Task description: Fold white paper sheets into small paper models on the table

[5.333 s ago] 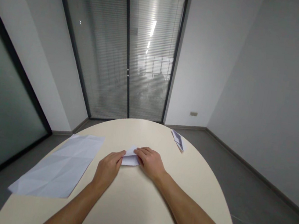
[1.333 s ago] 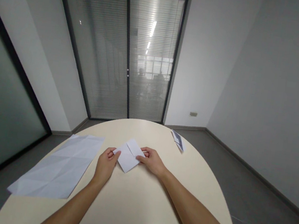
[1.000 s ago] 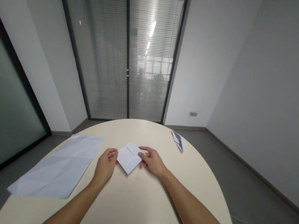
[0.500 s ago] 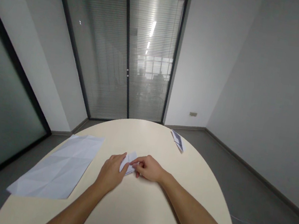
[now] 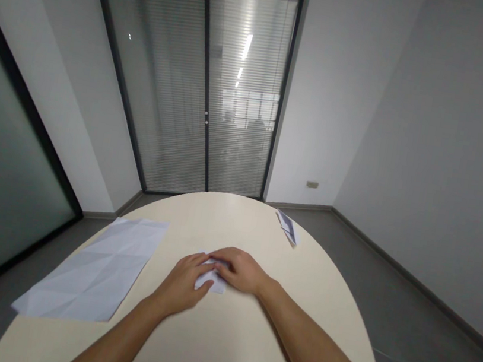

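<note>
A small folded piece of white paper [image 5: 216,285] lies on the table in front of me, partly covered by both hands. My left hand [image 5: 186,282] rests over its left side, fingers stretched out and the thumb apart along the near edge. From the right, my right hand [image 5: 240,269] reaches over the paper's far part. Its index finger meets the left fingertips, and its thumb bends in over the paper, so the fingers close on it. The far edge of the paper is mostly hidden under the fingers.
A large creased white sheet [image 5: 97,268] covers the left side of the round cream table [image 5: 236,348]. Near the far right edge sits another folded paper piece [image 5: 287,227]. Glass doors with blinds [image 5: 230,161] stand beyond the table.
The small paper has turned and come slightly nearer. My left fingers have spread to the right over it, and my right hand has moved its fingers across its far part.
</note>
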The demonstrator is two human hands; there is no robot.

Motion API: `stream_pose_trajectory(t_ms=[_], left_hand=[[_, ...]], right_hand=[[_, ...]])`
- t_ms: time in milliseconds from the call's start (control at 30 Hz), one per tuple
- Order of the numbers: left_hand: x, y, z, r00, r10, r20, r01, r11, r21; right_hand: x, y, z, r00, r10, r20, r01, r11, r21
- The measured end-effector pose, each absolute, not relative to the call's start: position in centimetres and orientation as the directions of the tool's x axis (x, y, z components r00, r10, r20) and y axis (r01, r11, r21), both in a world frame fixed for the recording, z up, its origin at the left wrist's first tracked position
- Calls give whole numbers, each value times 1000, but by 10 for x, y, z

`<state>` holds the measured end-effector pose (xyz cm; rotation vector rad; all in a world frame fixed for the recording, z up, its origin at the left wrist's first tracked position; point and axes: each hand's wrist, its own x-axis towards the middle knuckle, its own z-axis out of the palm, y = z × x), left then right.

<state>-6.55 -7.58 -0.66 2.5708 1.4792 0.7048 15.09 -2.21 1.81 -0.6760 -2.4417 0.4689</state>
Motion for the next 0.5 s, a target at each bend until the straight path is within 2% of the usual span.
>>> stream_pose_trajectory(t_ms=[200, 500], left_hand=[[-63, -74, -5, 401, 820, 409, 770, -543, 335], [-59, -77, 2, 369, 793, 486, 772, -552, 315]], right_hand=[[150, -17, 11, -779, 500, 379, 331, 841, -428], [155, -9, 5, -730, 569, 379, 469, 820, -326]])
